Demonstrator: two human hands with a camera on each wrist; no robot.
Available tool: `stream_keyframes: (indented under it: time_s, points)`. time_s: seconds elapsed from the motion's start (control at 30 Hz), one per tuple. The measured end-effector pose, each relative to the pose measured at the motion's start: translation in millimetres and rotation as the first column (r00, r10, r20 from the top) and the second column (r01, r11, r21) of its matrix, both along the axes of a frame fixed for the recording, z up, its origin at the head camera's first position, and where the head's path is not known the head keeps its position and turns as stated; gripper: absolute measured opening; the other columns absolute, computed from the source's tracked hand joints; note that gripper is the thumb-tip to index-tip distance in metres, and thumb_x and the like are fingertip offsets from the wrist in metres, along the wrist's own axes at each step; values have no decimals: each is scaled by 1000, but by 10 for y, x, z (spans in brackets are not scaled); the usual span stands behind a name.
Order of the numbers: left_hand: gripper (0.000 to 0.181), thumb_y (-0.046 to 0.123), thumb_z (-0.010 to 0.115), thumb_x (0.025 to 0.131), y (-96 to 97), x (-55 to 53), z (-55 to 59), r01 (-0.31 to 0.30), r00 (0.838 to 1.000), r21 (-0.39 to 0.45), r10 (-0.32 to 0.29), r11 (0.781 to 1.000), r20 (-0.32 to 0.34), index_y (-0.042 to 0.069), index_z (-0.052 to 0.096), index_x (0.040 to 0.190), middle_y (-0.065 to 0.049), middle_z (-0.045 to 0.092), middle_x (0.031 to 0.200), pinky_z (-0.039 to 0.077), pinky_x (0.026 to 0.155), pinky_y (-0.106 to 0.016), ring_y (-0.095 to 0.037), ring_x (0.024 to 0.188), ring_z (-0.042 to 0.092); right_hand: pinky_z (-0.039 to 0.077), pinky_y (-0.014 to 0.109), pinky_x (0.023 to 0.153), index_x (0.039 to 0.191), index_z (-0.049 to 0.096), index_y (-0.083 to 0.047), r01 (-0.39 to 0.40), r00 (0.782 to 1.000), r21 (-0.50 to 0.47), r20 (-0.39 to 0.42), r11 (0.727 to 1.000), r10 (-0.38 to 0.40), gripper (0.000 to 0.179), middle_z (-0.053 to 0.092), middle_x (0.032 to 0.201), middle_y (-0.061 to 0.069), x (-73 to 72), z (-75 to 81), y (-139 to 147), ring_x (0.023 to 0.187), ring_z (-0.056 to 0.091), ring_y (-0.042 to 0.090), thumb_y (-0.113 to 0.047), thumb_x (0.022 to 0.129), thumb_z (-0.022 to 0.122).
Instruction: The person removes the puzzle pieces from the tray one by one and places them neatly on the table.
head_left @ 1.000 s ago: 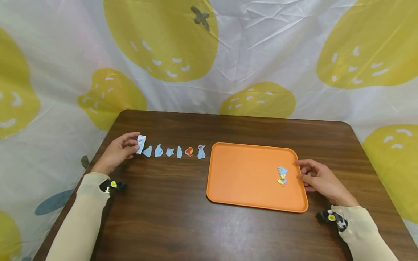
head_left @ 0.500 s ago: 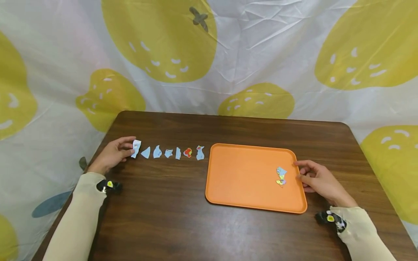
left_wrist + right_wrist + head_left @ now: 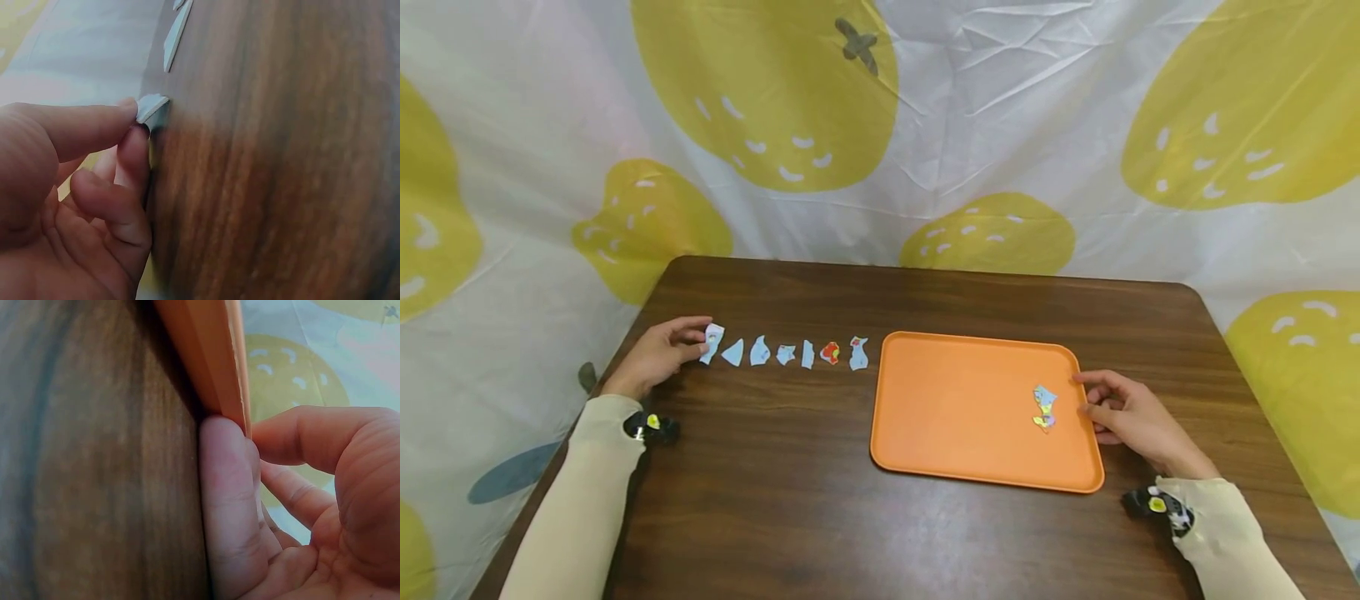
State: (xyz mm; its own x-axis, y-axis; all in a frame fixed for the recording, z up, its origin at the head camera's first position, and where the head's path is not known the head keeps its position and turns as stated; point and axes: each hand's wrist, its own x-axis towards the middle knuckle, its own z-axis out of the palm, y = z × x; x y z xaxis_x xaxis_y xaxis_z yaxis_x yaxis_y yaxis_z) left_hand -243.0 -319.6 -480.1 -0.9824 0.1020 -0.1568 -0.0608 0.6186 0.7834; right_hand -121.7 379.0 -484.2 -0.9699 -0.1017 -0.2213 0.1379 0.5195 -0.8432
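My left hand (image 3: 653, 357) is at the left end of a row of pale blue paper-like puzzle pieces. It pinches the leftmost puzzle piece (image 3: 711, 342) between thumb and finger; in the left wrist view that piece (image 3: 152, 107) is low at the table surface. To its right lie a triangular piece (image 3: 733, 352), several other pale pieces and a red one (image 3: 830, 352). My right hand (image 3: 1138, 418) holds the right rim of an orange tray (image 3: 955, 408). In the right wrist view the thumb and fingers meet at the tray's edge (image 3: 215, 356). A few joined pieces (image 3: 1044, 407) lie inside the tray.
The brown wooden table (image 3: 820, 517) has rounded far corners. Behind it hangs a white cloth (image 3: 985, 108) with yellow fruit prints. A black device (image 3: 651, 427) sits on the left wrist, and another (image 3: 1159, 507) on the right.
My left hand has moved the leftmost piece slightly left and down, away from the triangular one, to the row's end. The right hand stays at the tray's rim.
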Motion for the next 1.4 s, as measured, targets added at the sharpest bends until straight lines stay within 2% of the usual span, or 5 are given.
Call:
stream_keyframes:
  time_s: [0.33,0.5,0.9,1.3,1.4]
  points:
    - [55,15,74,100,-13,-2,-55,-25,998,2,25,1000,-56,6,56,151,-23,67,131,45,71,-22,-8,91,58,66,36,70,153,48,-1,-3,1000,5,5,1000,3,53,51,113,19,-4,-10,7,81,68,15,-9,103,66]
    - [54,17,73,101,-23,19,-60,-49,998,17,50,999,-32,7,55,152,-22,66,131,47,64,-26,-6,84,57,66,36,69,152,48,-1,-5,1000,3,2,1000,5,53,51,112,19,-7,-21,12,81,68,14,-9,103,66]
    - [54,12,66,105,-24,124,-11,-85,996,103,81,991,38,-1,47,154,-27,66,129,61,73,-22,2,87,66,66,36,69,152,48,0,-9,1000,3,-12,1000,9,54,50,111,17,6,0,-9,81,69,14,-9,102,68]
    - [53,25,67,106,162,209,147,-20,997,104,28,994,-76,4,52,152,-23,67,128,59,71,-28,-3,90,67,65,35,69,153,47,0,-11,1000,3,-11,1000,11,55,51,112,19,-3,-9,-11,80,68,13,-8,103,67]
    - [53,24,66,106,252,213,201,0,995,133,13,991,-97,4,51,153,-15,71,122,58,69,-28,-6,90,68,65,35,69,153,48,0,-10,1000,0,-8,1000,10,55,51,112,18,-7,-10,-7,80,67,13,-8,102,67]
